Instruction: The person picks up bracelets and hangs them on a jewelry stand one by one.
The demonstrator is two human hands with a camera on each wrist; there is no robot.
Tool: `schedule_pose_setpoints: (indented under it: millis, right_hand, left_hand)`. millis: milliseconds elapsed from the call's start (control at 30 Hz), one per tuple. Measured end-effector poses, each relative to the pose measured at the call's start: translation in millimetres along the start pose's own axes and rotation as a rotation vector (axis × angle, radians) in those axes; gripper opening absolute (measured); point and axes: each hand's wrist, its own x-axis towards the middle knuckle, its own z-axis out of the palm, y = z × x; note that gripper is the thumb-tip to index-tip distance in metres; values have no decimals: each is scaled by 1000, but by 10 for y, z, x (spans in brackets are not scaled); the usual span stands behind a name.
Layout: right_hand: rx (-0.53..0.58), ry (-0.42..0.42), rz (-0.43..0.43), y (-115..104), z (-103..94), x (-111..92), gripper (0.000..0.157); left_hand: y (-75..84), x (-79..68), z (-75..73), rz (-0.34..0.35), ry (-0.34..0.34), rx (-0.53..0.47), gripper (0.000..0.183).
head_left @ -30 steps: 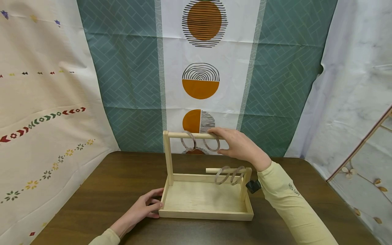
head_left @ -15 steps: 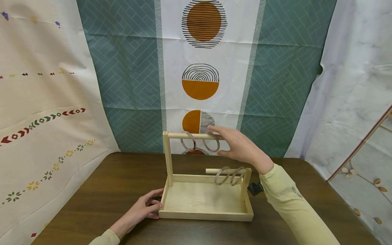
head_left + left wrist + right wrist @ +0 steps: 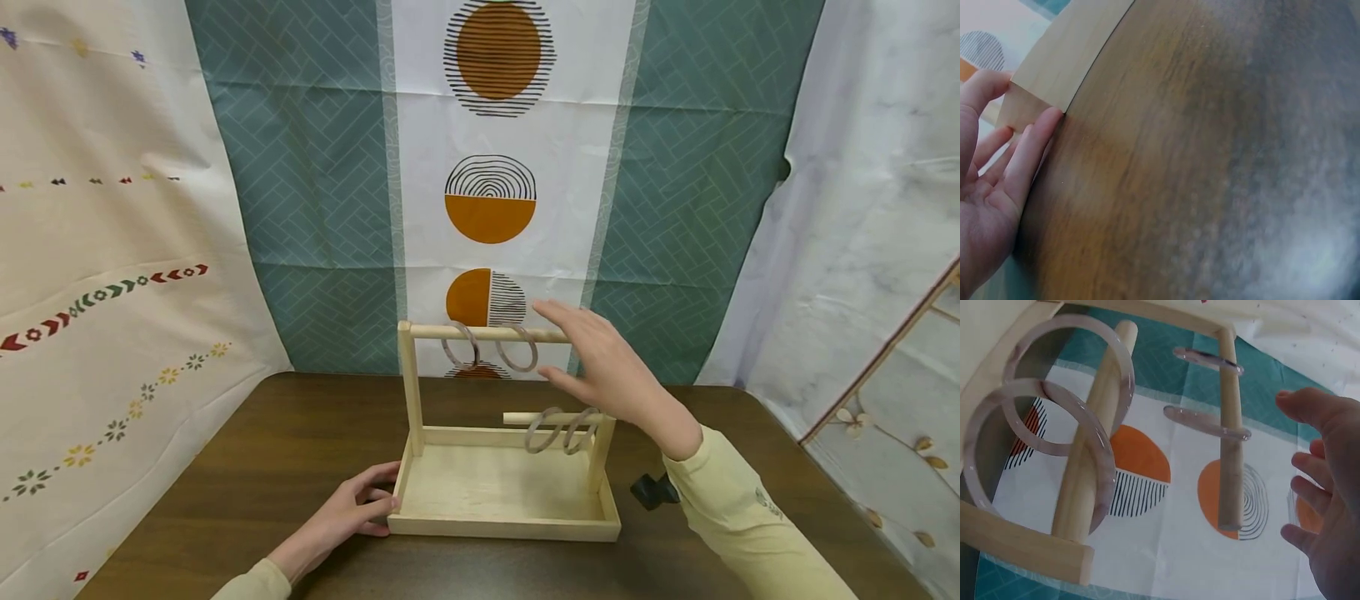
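Observation:
A pale wooden bangle stand with a shallow tray base (image 3: 495,487) sits on the table. Two translucent greyish-purple bangles (image 3: 476,354) hang spaced apart on its tall upper bar (image 3: 487,332). Another pair of bangles (image 3: 529,443) hangs on the lower bar (image 3: 516,417). My right hand (image 3: 615,371) is at the upper bar's free end, thumb and fingers spread and holding nothing; in the right wrist view, a gap shows between its fingers and the bar (image 3: 1230,469). My left hand (image 3: 997,187) rests its fingertips against the tray's left end, fingers fairly straight.
The dark brown wooden table (image 3: 225,483) lies under the stand. Behind it hangs a green and white patterned cloth (image 3: 322,208), with pale cloths at both sides. A small black device (image 3: 652,492) shows under my right wrist.
My right hand has drawn back to the right, away from the right-hand bangle on the upper bar, and its fingers have spread wider. My left hand and the stand stay put.

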Motion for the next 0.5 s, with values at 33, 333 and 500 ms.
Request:
schedule_pose_setpoints:
  millis: [33,333,500]
  right_hand:
    - [-2,5,7,-15,-16,-29,82]
    - [-27,54,40,-106,-128,-342,83]
    - [-66,66,21,-147,-173,-500,72]
  left_hand:
    - [6,-1,6,2,-6,0,69]
    - [92,-33,3,-7,-38,10,69]
    - [233,-115,-84,24,-84,83,64]
